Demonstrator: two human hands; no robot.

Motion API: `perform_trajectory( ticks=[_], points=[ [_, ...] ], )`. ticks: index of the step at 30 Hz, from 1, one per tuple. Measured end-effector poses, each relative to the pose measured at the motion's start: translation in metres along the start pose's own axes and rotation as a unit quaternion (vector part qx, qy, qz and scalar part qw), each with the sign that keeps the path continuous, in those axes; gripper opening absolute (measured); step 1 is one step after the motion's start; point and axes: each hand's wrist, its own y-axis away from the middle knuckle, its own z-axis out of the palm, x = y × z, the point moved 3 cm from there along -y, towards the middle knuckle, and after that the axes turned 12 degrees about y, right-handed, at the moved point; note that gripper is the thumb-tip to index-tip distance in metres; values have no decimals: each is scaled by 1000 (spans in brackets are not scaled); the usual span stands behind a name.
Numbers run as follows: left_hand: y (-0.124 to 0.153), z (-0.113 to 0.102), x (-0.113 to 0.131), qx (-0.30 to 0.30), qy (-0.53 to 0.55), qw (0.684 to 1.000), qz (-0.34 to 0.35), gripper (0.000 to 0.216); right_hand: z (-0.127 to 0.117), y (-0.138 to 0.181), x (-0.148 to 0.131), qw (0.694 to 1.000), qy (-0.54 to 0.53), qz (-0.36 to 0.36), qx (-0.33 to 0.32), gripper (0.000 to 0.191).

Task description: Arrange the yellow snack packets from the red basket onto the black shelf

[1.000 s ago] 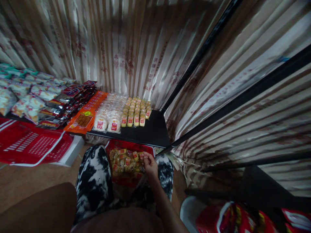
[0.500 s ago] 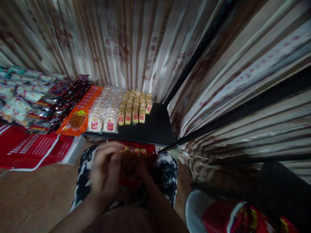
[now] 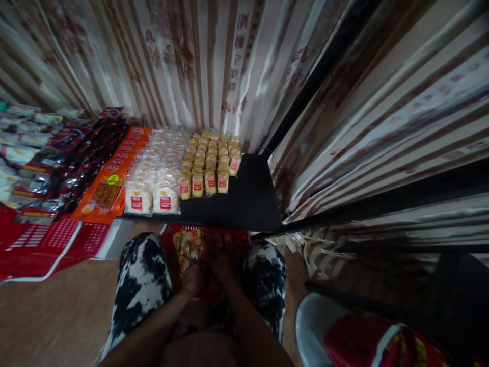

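A red basket of small yellow and red snack packets rests between my knees. Both my hands are down in it, side by side. My left hand is at the near left of the packets, my right hand just right of it. The light is dim and the fingers are dark and curled, so what they hold is unclear. On the black shelf beyond stand rows of the same small packets, beside round white cakes in clear wrap.
Orange packets and dark red packets fill the shelf to the left. Flat red baskets lie at the lower left on the floor. Striped curtains hang behind and to the right. A white stool and a red bag sit at the lower right.
My left hand, raised near the camera half a second ago, has dropped into the basket beside my right hand. The view has moved closer to the shelf.
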Motion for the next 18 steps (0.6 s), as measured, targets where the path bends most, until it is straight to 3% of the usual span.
perform_trajectory(
  ticks=[5,13,18],
  points=[
    [-3,-13,-1,28,89,996,12,25,-7,1,1,999,-51,1,5,23],
    [5,-37,4,51,246,965,78,34,-44,8,1,980,-192,5,42,21],
    [32,-56,7,62,403,900,154,30,-64,20,-7,953,-299,-5,48,19]
  ],
)
